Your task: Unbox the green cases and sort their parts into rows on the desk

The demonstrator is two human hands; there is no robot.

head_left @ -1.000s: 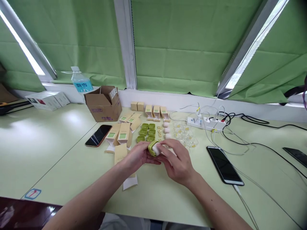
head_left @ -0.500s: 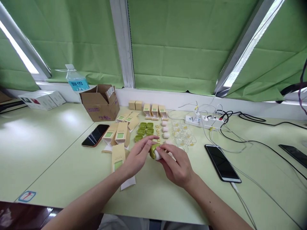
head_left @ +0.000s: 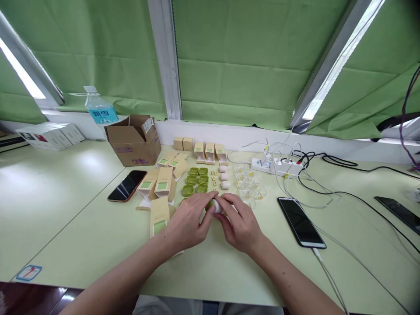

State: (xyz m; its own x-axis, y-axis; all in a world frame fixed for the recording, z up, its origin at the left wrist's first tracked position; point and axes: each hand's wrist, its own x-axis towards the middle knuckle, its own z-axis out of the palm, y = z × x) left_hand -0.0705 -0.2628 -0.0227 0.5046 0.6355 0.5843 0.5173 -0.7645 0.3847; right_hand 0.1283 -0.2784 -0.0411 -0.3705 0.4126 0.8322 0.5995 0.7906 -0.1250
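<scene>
Above the middle of the table, both hands meet around a small white rounded piece [head_left: 217,206] and a green shell [head_left: 208,205]. My left hand [head_left: 188,222] is closed with thumb and fingers on the green shell, which its fingers mostly hide. The fingers of my right hand [head_left: 243,224] pinch the white piece from the other side. Just beyond stand several green square cups [head_left: 203,180], a column of small yellowish pieces [head_left: 214,178] and several pale pink-white cylinders [head_left: 225,176]. Clear plastic covers [head_left: 244,183] lie to their right.
Opened tan cartons [head_left: 159,214] lie left of my hands. Farther left are a dark phone [head_left: 127,186] and a brown cardboard box [head_left: 133,142]. Small cartons [head_left: 210,152] line the back. A power strip [head_left: 277,166] with cables and a charging phone [head_left: 301,222] are at right.
My left hand has turned and closed its fingers and thumb around the green shell, hiding more of it. The right hand keeps its pinch on the white piece. The view has shifted slightly.
</scene>
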